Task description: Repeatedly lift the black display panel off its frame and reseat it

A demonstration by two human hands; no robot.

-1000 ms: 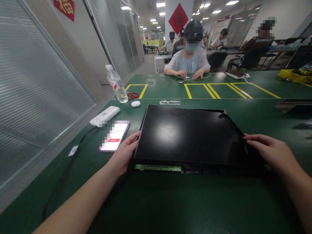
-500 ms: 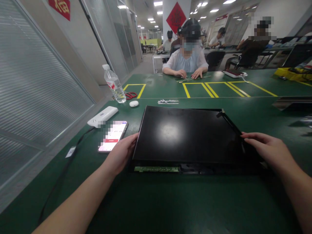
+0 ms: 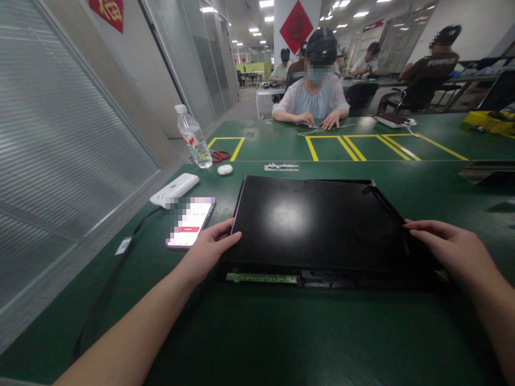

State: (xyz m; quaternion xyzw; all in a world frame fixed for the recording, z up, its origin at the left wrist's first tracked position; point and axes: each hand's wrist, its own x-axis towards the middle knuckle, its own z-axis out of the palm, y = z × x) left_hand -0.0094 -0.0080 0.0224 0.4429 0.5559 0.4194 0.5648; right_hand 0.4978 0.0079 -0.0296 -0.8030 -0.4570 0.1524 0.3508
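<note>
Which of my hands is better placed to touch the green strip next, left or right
Likely your left hand: it is at the left edge of the dark panel, close to the green strip. Your right hand is at the opposite edge, farther away.

Bottle [image 3: 195, 140] beside red-handled scissors [image 3: 221, 156], white case [image 3: 225, 169] nearby; lit phone [image 3: 193, 222] near white device [image 3: 177, 188].

Gold "福" on a red sign [image 3: 108, 13], upper left; letters starting "PUM" on a brown shirt [image 3: 441, 68], upper right; digits on a phone [image 3: 197, 221], left, blurred.
</note>
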